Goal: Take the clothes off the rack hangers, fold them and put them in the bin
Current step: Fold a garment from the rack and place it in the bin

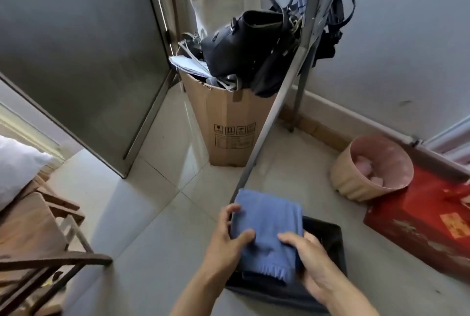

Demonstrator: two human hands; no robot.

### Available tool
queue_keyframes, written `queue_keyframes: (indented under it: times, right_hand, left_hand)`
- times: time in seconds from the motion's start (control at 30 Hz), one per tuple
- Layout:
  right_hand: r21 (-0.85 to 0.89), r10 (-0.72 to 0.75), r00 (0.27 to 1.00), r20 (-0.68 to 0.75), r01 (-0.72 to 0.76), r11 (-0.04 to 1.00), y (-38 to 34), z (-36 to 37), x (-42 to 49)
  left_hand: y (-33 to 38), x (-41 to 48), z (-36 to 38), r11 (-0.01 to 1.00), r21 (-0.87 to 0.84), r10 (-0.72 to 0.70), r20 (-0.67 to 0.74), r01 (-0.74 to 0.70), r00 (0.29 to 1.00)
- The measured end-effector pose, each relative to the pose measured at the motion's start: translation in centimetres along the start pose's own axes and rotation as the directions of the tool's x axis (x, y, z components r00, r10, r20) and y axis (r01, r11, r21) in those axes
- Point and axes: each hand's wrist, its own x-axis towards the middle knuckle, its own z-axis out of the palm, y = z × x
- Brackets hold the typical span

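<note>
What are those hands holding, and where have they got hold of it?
A folded blue cloth, over the bin: the left hand grips its left edge, the right hand its near right corner.

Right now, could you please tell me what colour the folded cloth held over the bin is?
The folded fringed cloth is blue, seen in the head view.

Bin (330, 242) — mostly under blue cloth (267, 224)

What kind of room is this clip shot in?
Probably a bedroom or storage corner at home: a metal clothes rack, a cardboard box stuffed with bags, and a pillow at the left edge.
</note>
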Motion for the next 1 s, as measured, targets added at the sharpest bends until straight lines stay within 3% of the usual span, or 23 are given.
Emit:
queue_keyframes:
  times: [0.13,0.33,0.47,0.7,0.77,0.83,0.9,1.0]
  right_hand:
    - [-0.108,0.196,0.979,-0.05,-0.2,0.974,6.9,-2.2,5.3]
    - [-0.11,0.274,0.953,-0.127,-0.288,0.951,15.8,-4.7,11.9]
    - [-0.044,0.275,0.952,-0.135,-0.283,0.958,18.8,-5.2,16.2]
    - [-0.059,0.134,0.98,-0.149,-0.145,0.988,21.8,-5.0,25.5]
    - [-0.089,0.118,0.98,-0.158,-0.133,0.987,22.5,-5.0,27.8]
    - [-0.188,0.138,0.98,-0.145,-0.164,0.968,24.0,-5.2,29.9]
    - [-0.339,0.193,0.973,-0.123,-0.225,0.914,25.2,-5.3,31.0]
    - [-0.481,0.216,0.966,-0.142,-0.258,0.838,25.7,-5.0,30.6]
  left_hand:
    - [-8.2,3.1,-0.4,0.981,0.001,-0.191,-0.069,0.192,0.979]
    - [-18.7,8.1,0.1,0.919,0.07,-0.375,-0.151,0.388,0.915]
    - [-22.1,11.6,0.6,0.924,0.111,-0.341,-0.2,0.367,0.919]
    - [-26.3,19.3,0.7,0.951,0.174,-0.21,-0.236,0.254,0.949]
    - [-27.3,21.0,0.4,0.943,0.218,-0.211,-0.197,0.253,0.957]
    - [-28.7,22.1,0.3,0.919,0.301,-0.247,-0.065,0.255,0.967]
    - [-29.3,22.7,0.6,0.879,0.383,-0.334,0.068,0.284,0.94]
    - [-29.7,22.7,1.3,0.833,0.477,-0.389,0.141,0.282,0.91]
